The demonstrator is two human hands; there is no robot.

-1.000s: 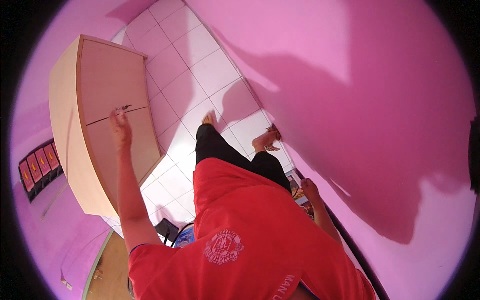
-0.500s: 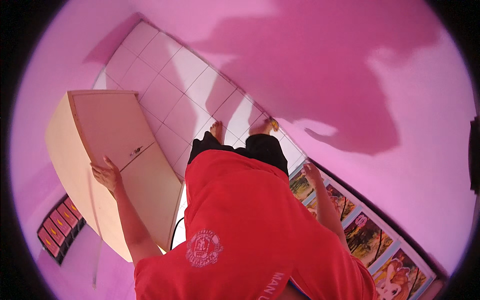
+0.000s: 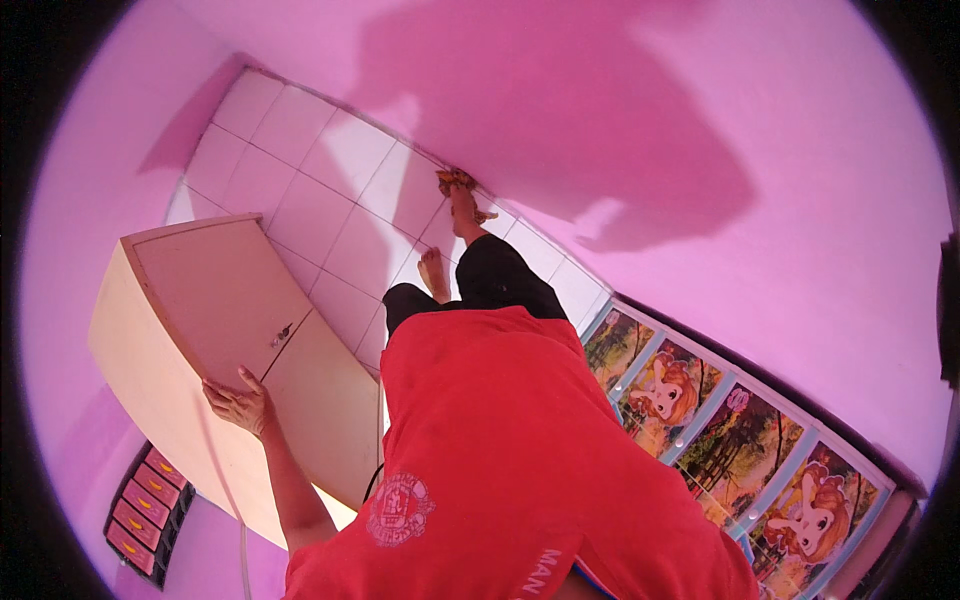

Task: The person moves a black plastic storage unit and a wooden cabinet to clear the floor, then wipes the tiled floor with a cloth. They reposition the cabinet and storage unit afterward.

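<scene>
My left hand (image 3: 240,403) lies against the front edge of a cream two-door cabinet (image 3: 205,310), thumb and fingers apart on it. It grips no loose thing. A small metal latch (image 3: 282,335) sits where the cabinet doors meet, a little beyond the hand. Under one of my bare feet (image 3: 464,205), near the foot of the wall, is a crumpled yellow-brown cloth (image 3: 457,180). The other foot (image 3: 433,270) stands on the tiles. My right hand is out of sight.
A drawer unit (image 3: 740,450) with cartoon-printed fronts stands along the pink wall (image 3: 820,260) on my right. White floor tiles (image 3: 290,120) run ahead between cabinet and wall. Behind the cabinet is a dark rack with pink panels (image 3: 148,510).
One foot has swung forward along the wall, with the cloth beneath it. My right hand has dropped out of view. My left hand remains on the cabinet edge.
</scene>
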